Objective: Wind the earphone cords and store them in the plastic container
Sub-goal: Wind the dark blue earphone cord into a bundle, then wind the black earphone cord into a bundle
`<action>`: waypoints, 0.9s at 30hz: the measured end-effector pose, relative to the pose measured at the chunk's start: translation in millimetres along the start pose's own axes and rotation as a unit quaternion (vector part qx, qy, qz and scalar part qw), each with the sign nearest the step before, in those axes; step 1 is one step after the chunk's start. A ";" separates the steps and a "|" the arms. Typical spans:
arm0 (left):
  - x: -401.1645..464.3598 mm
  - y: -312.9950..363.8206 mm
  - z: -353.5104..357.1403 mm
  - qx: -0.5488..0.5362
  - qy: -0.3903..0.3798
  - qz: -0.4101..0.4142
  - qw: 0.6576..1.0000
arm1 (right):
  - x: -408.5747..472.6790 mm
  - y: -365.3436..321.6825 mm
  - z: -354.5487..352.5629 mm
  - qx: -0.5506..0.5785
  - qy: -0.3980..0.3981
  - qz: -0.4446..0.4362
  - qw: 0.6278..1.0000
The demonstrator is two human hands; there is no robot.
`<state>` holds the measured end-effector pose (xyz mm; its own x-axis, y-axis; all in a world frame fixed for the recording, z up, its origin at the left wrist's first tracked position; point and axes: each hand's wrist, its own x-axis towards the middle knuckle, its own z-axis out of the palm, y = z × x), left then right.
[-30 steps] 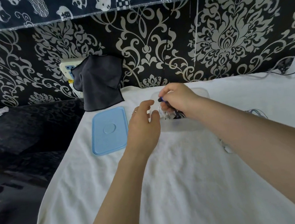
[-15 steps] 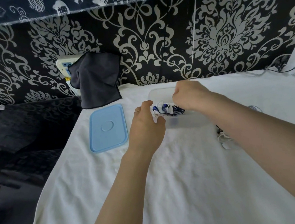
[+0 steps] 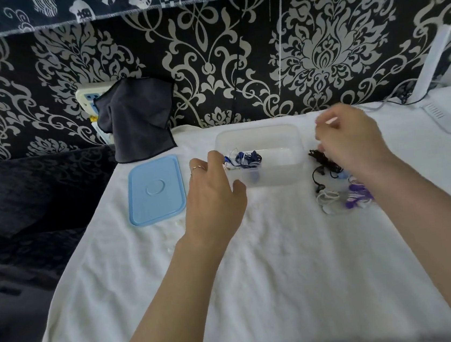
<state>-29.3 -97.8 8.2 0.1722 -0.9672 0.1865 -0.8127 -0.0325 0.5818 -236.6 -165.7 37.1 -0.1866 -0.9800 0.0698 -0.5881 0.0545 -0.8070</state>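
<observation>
Container: a clear plastic container [image 3: 257, 139] stood open on the white towel [image 3: 256, 251], near its far edge.
Stored cord: a wound blue-and-white earphone cord [image 3: 244, 159] lay inside the container at its left end; its exact coiling was hard to make out through the wall.
Left hand: the left hand [image 3: 213, 194] rested at the container's left near corner, fingers loosely bent and thumb by the front wall; a ring showed on one finger. Whether the fingertips actually touched the rim could not be told.
Right hand: the right hand [image 3: 350, 139] hovered right of the container, blurred; fingers curled, and I could not tell whether they pinched anything.
Loose cords: a black earphone cord [image 3: 321, 162] lay just under that hand, with white and purple cords [image 3: 345, 196] tangled nearer, partly hidden by the right forearm.
Lid: a light blue lid [image 3: 155, 190] lay flat, left of the container.
Background: a dark cloth [image 3: 137, 119] hung against the patterned wall, covering part of a wall socket.
</observation>
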 end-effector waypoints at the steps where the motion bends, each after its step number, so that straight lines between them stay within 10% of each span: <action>1: -3.3 1.7 -1.2 -0.004 -0.002 0.000 1.000 | -8.6 9.3 -4.9 -0.014 0.013 0.011 1.000; 14: -26.3 -6.6 10.2 0.127 -0.234 0.004 0.964 | -9.3 58.3 10.5 -0.362 -0.095 -0.102 0.922; 27: -12.1 -44.2 -12.0 0.113 -0.164 -0.120 0.973 | -0.1 58.5 8.0 -0.406 -0.136 -0.093 0.899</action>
<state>11.3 -81.6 -10.3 0.2158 -0.9519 -0.2175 -0.8786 -0.2865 0.3821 -264.7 -164.0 -14.8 0.1086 -0.9912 -0.0759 -0.9904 -0.1013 -0.0945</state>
